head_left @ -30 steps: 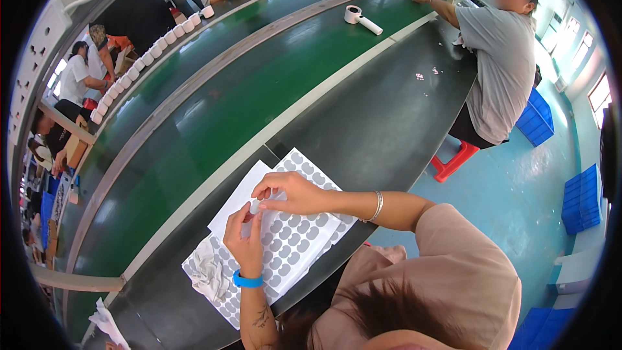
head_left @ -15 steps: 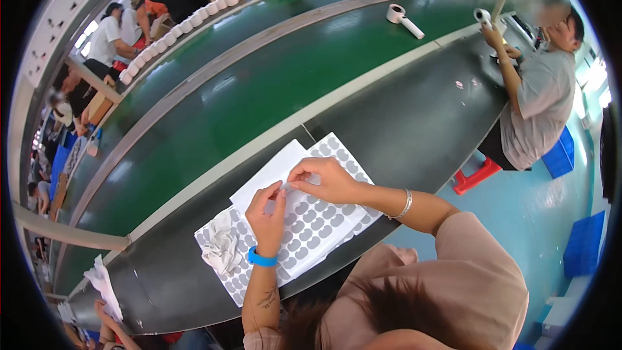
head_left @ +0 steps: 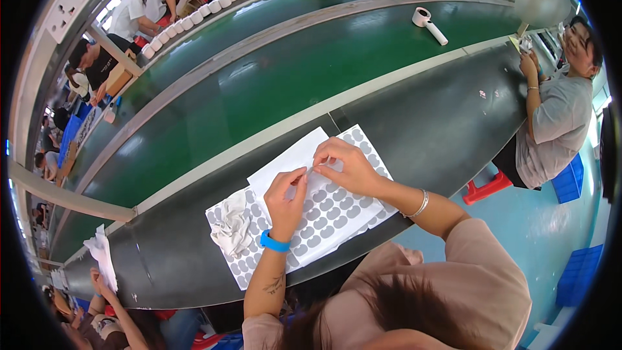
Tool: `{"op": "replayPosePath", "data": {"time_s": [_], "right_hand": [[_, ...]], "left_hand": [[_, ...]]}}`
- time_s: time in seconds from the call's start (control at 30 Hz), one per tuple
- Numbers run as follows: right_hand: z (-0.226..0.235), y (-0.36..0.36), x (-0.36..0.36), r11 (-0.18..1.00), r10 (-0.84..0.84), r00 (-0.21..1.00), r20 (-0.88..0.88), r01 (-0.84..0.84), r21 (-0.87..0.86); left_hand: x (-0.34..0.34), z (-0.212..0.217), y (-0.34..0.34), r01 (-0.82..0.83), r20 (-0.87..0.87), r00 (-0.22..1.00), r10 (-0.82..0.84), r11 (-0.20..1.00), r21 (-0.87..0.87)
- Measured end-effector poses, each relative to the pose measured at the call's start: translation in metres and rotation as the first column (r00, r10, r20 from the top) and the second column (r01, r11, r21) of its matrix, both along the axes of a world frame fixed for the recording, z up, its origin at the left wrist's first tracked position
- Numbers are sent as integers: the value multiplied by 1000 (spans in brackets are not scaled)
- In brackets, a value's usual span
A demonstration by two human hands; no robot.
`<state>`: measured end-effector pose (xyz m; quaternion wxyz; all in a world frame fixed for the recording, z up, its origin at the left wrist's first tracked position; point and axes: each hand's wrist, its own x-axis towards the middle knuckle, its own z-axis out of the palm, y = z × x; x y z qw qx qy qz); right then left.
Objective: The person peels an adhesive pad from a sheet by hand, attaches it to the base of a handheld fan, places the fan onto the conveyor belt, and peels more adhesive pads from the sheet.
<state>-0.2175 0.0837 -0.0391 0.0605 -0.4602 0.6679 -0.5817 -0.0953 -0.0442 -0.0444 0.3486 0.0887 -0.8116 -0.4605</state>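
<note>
Both my hands meet above sheets of grey rounded stickers (head_left: 314,236) on the dark work surface. My left hand (head_left: 285,204), with a blue band at the wrist, has thumb and forefinger pinched together. Close by on the right, my right hand (head_left: 346,165) is also closed in a pinch, its fingertips nearly touching the left ones. Whatever lies between the fingertips is too small to make out. A plain white sheet (head_left: 285,160) lies partly over the stickers, beyond my hands. To the left, a crumpled whitish cloth or paper (head_left: 230,227) rests on the sticker sheet.
Beyond the work surface runs a green conveyor belt (head_left: 272,91), carrying a white handheld device (head_left: 427,24). Several white round items (head_left: 194,18) line its far side. A co-worker (head_left: 557,113) sits at the right by a red stool (head_left: 486,188). Another person's hand (head_left: 100,282) is at lower left.
The whole view has shifted, so the surface sits further right in the picture. My hands stay pinched close together. The co-worker's hands at right are lower, and the round device they held no longer shows plainly.
</note>
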Motion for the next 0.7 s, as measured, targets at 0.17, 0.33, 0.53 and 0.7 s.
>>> {"op": "replayPosePath", "data": {"time_s": [0.17, 0.33, 0.53, 0.7], "right_hand": [[0, 2, -2, 1000, 26, 999, 19, -26, 16], [1, 2, 0, 999, 30, 1000, 8, -30, 11], [1, 2, 0, 1000, 12, 1000, 8, -12, -5], [1, 2, 0, 1000, -2, 1000, -2, 2, -26]], "left_hand": [[0, 1, 0, 28, 28, 999, -28, 1000, 7], [0, -1, 0, 39, 29, 999, -39, 999, 9], [0, 0, 1, 40, 35, 999, -40, 999, 2], [0, -1, 1, 44, 46, 998, -44, 999, 0]]}}
